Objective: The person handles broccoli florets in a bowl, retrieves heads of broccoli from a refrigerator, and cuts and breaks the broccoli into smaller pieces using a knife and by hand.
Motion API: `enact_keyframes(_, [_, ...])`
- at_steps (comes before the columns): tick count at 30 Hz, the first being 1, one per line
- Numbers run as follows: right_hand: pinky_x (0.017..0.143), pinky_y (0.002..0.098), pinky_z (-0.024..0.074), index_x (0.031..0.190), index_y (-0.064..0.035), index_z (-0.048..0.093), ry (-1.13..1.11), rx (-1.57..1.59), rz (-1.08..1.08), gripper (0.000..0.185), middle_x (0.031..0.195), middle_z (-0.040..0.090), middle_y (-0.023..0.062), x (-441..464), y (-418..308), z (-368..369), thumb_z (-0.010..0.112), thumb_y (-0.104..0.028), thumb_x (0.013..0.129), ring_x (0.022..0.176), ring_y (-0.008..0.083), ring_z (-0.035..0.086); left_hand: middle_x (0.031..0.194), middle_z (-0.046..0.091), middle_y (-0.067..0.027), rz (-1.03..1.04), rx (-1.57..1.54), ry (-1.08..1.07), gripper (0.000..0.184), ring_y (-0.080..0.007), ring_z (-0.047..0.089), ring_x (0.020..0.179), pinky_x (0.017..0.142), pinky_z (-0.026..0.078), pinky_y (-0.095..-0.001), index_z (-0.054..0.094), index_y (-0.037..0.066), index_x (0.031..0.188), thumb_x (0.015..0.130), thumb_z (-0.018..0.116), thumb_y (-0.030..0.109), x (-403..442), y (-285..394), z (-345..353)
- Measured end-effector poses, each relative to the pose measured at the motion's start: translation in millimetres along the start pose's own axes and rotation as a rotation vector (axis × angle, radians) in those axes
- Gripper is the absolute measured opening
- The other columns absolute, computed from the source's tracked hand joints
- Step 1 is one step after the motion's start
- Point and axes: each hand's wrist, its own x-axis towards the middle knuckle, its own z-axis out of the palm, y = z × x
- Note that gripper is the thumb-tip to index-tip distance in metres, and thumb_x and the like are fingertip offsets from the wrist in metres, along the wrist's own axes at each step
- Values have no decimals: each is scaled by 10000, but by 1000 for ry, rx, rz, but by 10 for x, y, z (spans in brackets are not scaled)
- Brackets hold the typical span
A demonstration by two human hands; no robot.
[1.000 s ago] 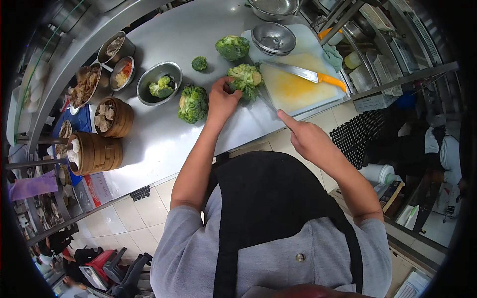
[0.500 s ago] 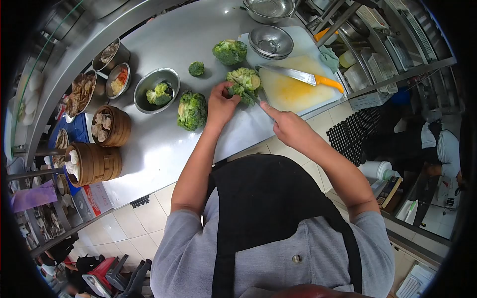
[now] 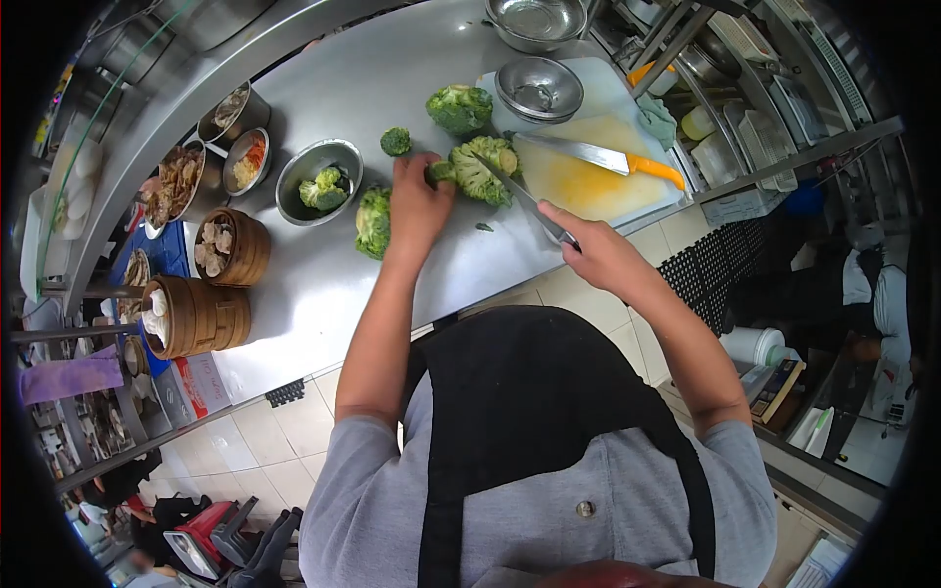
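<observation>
My left hand [image 3: 421, 201] is closed round a small broccoli floret [image 3: 441, 174], just left of a partly cut broccoli head [image 3: 480, 169]. In my right hand [image 3: 593, 245] is a knife [image 3: 524, 199], its blade slanting up and left across the cut head. A whole broccoli head [image 3: 460, 110] lies beyond, and another broccoli head [image 3: 373, 225] sits left of my left wrist, partly hidden by it. A loose floret [image 3: 396, 141] rests above my left fingers. Farther left, a metal bowl [image 3: 286, 201] contains cut florets [image 3: 322, 189].
A yellow-handled knife [image 3: 598, 157] lies on the white cutting board [image 3: 588, 206] at right, with stacked metal bowls [image 3: 539, 88] at its far corner. Bamboo steamers [image 3: 218, 318] and a bowl of chopped ingredients [image 3: 244, 162] stand at left. Metal shelving borders the table [image 3: 294, 284].
My left hand has moved left, away from the cut head, with a floret now separate in its fingers. The knife stays by the head; a small green scrap now shows on the table.
</observation>
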Motion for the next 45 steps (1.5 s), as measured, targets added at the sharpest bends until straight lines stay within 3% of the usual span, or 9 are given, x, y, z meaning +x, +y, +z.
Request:
enact_keyframes(1, [830, 495, 526, 1571, -133, 420, 7, -4, -4, 690, 990, 692, 270, -60, 0, -22, 561, -18, 905, 881, 421, 681, 1114, 607, -194, 47, 148, 18, 383, -367, 634, 918, 828, 537, -441, 630, -11, 1212, 840, 682, 63, 27, 27, -31])
enact_keyframes(5, [822, 502, 527, 1584, -138, 388, -50, -44, 78, 704, 1001, 692, 274, -254, -126, -176, 567, -21, 913, 885, 436, 673, 1118, 600, -195, 300, 432, 249, 374, -356, 651, 923, 811, 534, -440, 632, 10, 1166, 823, 720, 131, 39, -69, 117])
enact_keyframes(8, [805, 513, 525, 1586, -140, 382, -8, -27, 73, 706, 963, 683, 277, -376, -105, -206, 571, -20, 916, 870, 445, 666, 1228, 558, -231, -225, -31, -188, 413, -433, 628, 1030, 889, 530, -502, 574, 7, 1169, 841, 743, 193, -262, 262, 318])
enact_keyframes(10, [793, 520, 523, 1585, -142, 382, 43, -20, 31, 706, 934, 677, 277, -475, -68, -208, 572, -18, 916, 857, 448, 662, 1207, 556, -236, -54, 58, -24, 462, -439, 611, 1027, 893, 517, -499, 558, -6, 1190, 844, 759, 224, -449, 241, 702])
enact_keyframes(16, [775, 532, 517, 1584, -130, 384, -73, -151, 100, 708, 932, 668, 258, -681, -121, -346, 575, -13, 912, 839, 447, 650, 1182, 537, -233, -30, -37, 55, 485, -442, 586, 1081, 940, 507, -482, 557, -22, 1196, 791, 758, 154, -272, 52, 729])
enact_keyframes(27, [783, 514, 521, 1582, -99, 379, -151, -193, 26, 698, 952, 672, 246, -353, -321, -179, 571, -4, 918, 860, 430, 656, 1095, 698, -162, -234, -278, -120, 547, -237, 662, 933, 874, 527, -339, 646, -35, 1286, 770, 751, 114, -21, -118, 224])
enact_keyframes(34, [722, 539, 524, 1576, -60, 373, -65, -235, 9, 711, 878, 653, 222, -272, -381, -75, 582, 1, 899, 792, 434, 655, 1073, 716, -131, -203, -429, -23, 484, -196, 660, 898, 854, 528, -319, 625, -34, 1238, 786, 752, 87, 4, -136, 343])
enact_keyframes(39, [720, 538, 527, 1568, -50, 383, -72, -247, 49, 708, 854, 642, 227, -205, -435, -98, 587, 7, 892, 790, 438, 656, 873, 677, -87, -206, -333, -42, 443, -167, 606, 724, 702, 520, -320, 621, -30, 1192, 783, 757, 76, 47, -20, 300])
enact_keyframes(45, [749, 529, 538, 1562, -46, 396, -97, -199, 90, 702, 865, 651, 235, 68, -410, -47, 575, 21, 886, 814, 429, 667, 829, 658, -79, -167, -264, -56, 439, -156, 581, 687, 666, 507, -318, 616, -35, 1183, 782, 762, 69, 26, 55, 339])
